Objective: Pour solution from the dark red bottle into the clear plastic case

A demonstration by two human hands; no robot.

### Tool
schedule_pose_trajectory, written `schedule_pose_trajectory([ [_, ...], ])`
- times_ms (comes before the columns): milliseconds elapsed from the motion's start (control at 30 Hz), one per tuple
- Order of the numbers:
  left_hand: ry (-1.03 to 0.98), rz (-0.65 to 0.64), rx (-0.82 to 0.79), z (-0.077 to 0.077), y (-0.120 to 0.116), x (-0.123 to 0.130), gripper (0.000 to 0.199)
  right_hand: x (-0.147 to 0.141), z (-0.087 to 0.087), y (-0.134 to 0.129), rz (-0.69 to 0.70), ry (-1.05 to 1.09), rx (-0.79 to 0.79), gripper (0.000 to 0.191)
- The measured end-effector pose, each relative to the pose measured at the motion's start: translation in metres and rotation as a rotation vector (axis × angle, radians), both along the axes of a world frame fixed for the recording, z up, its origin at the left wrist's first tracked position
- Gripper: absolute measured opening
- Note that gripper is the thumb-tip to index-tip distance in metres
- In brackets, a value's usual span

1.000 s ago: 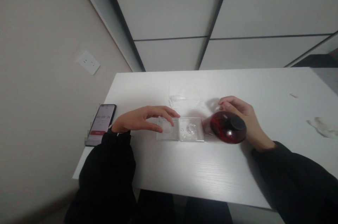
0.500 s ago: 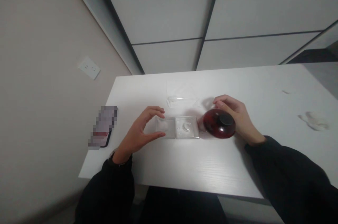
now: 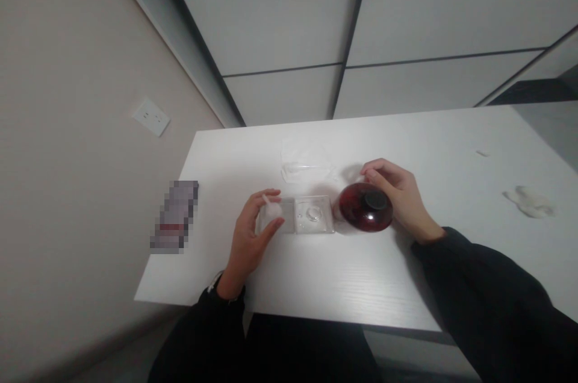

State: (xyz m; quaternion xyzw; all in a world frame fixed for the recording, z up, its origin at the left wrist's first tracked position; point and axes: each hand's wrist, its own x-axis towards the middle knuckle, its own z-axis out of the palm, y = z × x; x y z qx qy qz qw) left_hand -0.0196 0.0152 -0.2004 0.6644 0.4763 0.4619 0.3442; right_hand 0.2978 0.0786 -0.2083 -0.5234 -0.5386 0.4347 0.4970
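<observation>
The left hand's thumb and fingers curve narrowly around a small white piece [image 3: 273,211]; whether they grip it, I cannot tell. That left hand [image 3: 247,243] is at the left half of the open clear case [image 3: 315,229], centre of the frame. Right of the case stands a dark red bottle [image 3: 354,208]; beside it the right hand [image 3: 401,187] has curled fingers, their hold unclear. Handling the small piece seems to call for a light touch.
</observation>
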Motion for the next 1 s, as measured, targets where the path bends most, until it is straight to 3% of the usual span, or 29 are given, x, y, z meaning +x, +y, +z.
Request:
schedule_pose_trajectory([
  [167, 0.080, -0.033, 0.025, 0.001, -0.004, 0.000, 0.028, 0.001, -0.001, 0.000, -0.001, 0.005, 0.006, 0.031],
  [467, 0.150, -0.030, 0.172, -0.013, -0.001, -0.001, 0.027, 0.000, -0.002, -0.001, -0.001, 0.017, 0.007, 0.033],
  [600, 0.140, -0.013, 0.144, -0.016, 0.001, -0.003, 0.029, 0.000, -0.002, 0.000, 0.000, 0.029, 0.001, 0.035],
  [767, 0.140, -0.017, 0.062, -0.016, -0.001, -0.006, 0.073, 0.001, 0.000, 0.002, -0.011, -0.005, 0.000, 0.035],
  [833, 0.128, -0.009, -0.009, -0.015, -0.002, -0.006, 0.081, 0.001, 0.000, 0.002, -0.015, -0.006, -0.003, 0.034],
  [1000, 0.026, -0.055, -0.118, -0.012, -0.002, -0.006, 0.067, 0.001, 0.001, 0.001, -0.019, -0.016, -0.008, 0.031],
])
